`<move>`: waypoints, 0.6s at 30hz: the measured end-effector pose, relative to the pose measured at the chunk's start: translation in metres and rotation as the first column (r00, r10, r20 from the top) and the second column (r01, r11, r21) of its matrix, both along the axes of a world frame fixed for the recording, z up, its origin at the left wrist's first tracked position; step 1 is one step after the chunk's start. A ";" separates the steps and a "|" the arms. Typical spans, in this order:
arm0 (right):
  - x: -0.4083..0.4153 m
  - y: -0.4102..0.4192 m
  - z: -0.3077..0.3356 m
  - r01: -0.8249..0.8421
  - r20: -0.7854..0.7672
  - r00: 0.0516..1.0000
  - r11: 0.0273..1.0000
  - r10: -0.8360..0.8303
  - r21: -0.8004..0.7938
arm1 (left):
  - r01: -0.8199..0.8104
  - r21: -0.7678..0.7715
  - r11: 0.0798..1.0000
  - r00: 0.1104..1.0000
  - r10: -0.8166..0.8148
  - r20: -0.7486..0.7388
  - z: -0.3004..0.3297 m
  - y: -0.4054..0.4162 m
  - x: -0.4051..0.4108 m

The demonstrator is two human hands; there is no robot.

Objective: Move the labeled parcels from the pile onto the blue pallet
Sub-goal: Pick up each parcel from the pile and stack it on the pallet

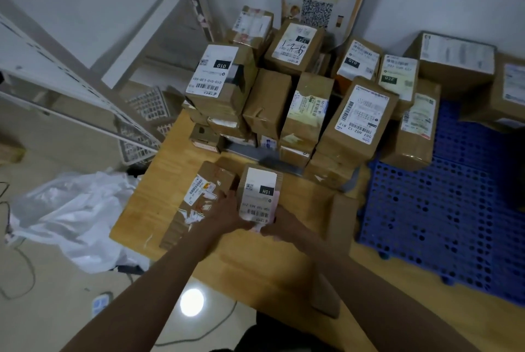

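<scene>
A: Lower left of frame?
B: White plastic bag [76, 209] on the floor. Left arm reaches up from bottom centre; left hand [227, 209] presses against the left side of the labeled parcel [260, 195], fingers wrapped on it.
A: Right?
B: Right hand [279, 224] grips the parcel's near right corner. Parcel stands mid-frame on flattened cardboard [176, 175], before the pile [284, 101].
A: Far right?
B: Blue pallet [443, 224], several boxes at its upper edge.
</scene>
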State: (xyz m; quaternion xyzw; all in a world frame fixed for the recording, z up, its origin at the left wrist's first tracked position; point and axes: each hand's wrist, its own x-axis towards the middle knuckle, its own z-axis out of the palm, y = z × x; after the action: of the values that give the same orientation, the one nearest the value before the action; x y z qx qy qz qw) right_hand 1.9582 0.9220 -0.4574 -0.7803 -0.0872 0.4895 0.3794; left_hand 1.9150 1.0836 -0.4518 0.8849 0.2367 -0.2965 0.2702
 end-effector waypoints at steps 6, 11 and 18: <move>-0.021 -0.004 0.024 -0.048 0.143 0.989 0.999 0.048 -0.004 | 0.070 -0.099 0.993 0.993 -0.061 0.099 0.023 -0.002 -0.015; -0.048 -0.016 0.052 -0.016 0.257 0.966 1.000 0.018 -0.010 | 0.125 -0.131 0.984 0.984 -0.106 0.140 0.050 -0.004 -0.033; -0.093 -0.046 0.088 0.060 0.351 0.936 0.993 -0.022 -0.099 | 0.253 -0.071 0.965 0.951 -0.235 0.203 0.083 -0.025 -0.063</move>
State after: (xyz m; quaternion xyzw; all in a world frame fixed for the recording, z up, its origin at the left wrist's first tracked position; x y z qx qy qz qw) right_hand 1.8650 0.8763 -0.3690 -0.8758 -0.1102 0.3392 0.3252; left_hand 1.8525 1.0590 -0.3689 0.9178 0.0835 -0.2515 0.2955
